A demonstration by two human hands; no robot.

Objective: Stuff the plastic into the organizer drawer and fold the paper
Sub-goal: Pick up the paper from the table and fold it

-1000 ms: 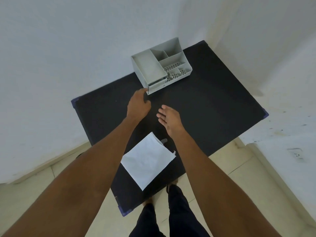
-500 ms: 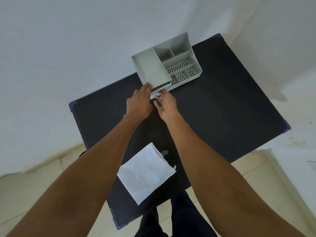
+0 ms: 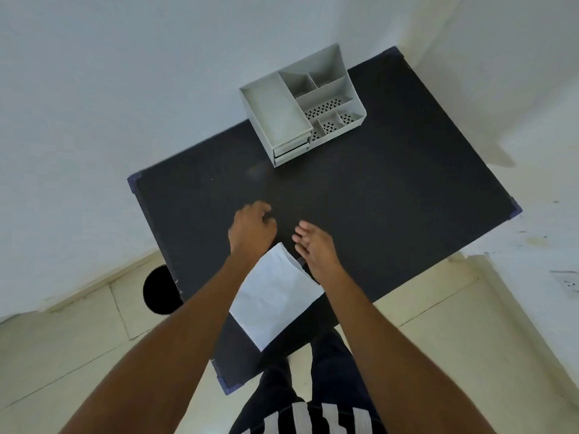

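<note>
Paper [image 3: 274, 294] low at frame centre on dark counter [image 3: 391, 195], long axis running upper left to lower right. Left hand [image 3: 252, 230] loosely curled, right hand [image 3: 315, 245] open, both empty, just above its upper corner. Organizer [image 3: 300, 111] well apart, drawers shut, plastic unseen.
</note>
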